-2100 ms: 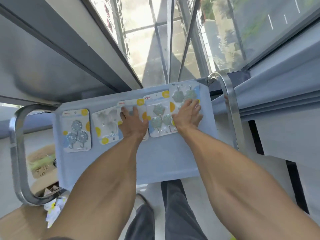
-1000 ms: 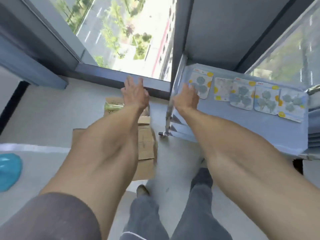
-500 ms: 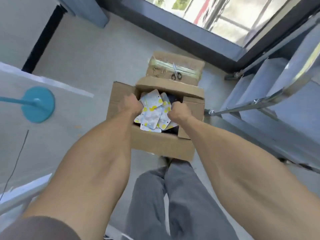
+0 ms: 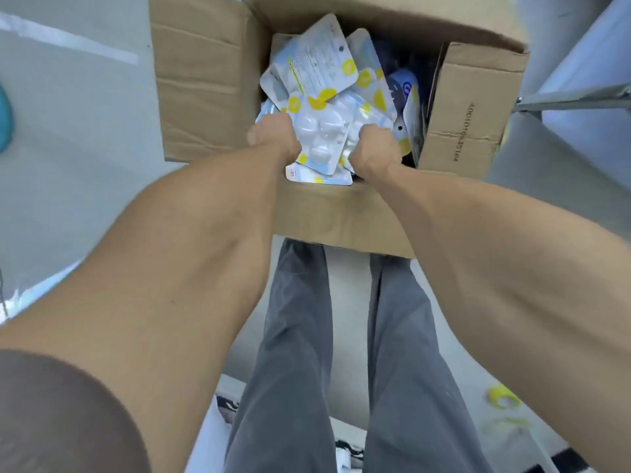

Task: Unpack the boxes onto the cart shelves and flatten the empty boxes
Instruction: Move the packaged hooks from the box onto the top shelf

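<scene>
An open cardboard box stands on the floor in front of my legs, flaps folded outward. Inside lies a heap of blister packs, white and pale blue with yellow dots. My left hand and my right hand reach into the box and grip a bundle of blister packs from either side, fingers curled around its edges. My fingertips are hidden under the packs. A further pack with a dark blue print lies deeper at the right.
The cart's metal frame and lower shelf show at the upper right, close to the box's right flap. A teal object sits at the left edge. Yellow scraps lie on the floor at lower right.
I turned from the cart's top shelf, where packs lie in a row, down to the box on the floor. Both hands went into the box and closed round a bundle of packs.
</scene>
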Motion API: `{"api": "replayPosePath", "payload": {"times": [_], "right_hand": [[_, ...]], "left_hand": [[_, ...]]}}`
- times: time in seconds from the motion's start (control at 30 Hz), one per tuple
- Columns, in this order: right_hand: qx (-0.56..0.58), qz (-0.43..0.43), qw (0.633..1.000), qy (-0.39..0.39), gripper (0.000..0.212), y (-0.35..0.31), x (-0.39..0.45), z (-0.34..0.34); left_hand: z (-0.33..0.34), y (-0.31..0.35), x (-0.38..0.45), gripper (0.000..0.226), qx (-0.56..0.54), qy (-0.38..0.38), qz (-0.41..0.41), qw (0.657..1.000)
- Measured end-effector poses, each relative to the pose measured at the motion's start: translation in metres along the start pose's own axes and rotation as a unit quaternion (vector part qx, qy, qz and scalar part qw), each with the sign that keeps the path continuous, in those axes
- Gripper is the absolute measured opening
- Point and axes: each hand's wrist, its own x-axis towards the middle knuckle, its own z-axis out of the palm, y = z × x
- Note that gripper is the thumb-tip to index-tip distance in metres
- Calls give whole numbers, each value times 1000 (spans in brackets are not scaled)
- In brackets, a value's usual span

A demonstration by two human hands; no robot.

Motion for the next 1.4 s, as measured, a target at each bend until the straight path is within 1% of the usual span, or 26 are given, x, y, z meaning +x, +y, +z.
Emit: {"api": "replayPosePath", "payload": {"times": [0.07,0.13,0.17,0.27,0.37,0.4,0.47,0.6,0.7,0.83,0.97,1.1,1.23,1.33,1.4], "right_hand": [[-21,-4,1000,22,20,-8,19,9],[-34,9,999,42,31,-13,34,18],[-41,24,998,51,32,-15,40,22],[-72,48,993,83,31,-16,47,31],[-107,19,988,111,27,-18,47,35],[-118,14,986,114,26,-19,45,35],[-135,16,984,115,28,-22,36,32],[-121,28,985,121,28,-29,5,3],[-73,50,986,143,24,-32,-35,-45],[11,83,975,205,23,-33,-113,-141],[94,130,944,288,28,-28,-191,-238],[150,138,912,357,28,-6,-266,-329],[180,155,873,426,21,49,-333,-409],[229,173,837,466,19,116,-375,-457],[236,207,815,486,16,169,-392,-478]], "left_hand": [[13,4,15,41,11,3,38,999],[25,11,32,39,11,14,55,998],[30,14,39,37,12,18,53,998],[38,20,51,34,39,51,67,996],[39,9,53,28,112,89,115,983],[37,3,53,25,121,93,120,981],[29,-9,49,21,108,101,103,984],[-15,-18,24,29,20,107,15,994],[-66,-12,-12,27,-9,108,-1,994],[-152,21,-88,30,-33,140,36,989],[-233,79,-171,34,-26,221,83,971],[-308,152,-248,34,-37,311,163,935],[-364,234,-325,36,-50,376,244,893],[-384,303,-382,33,-43,404,313,858],[-384,349,-411,32,-41,405,344,846]]}}
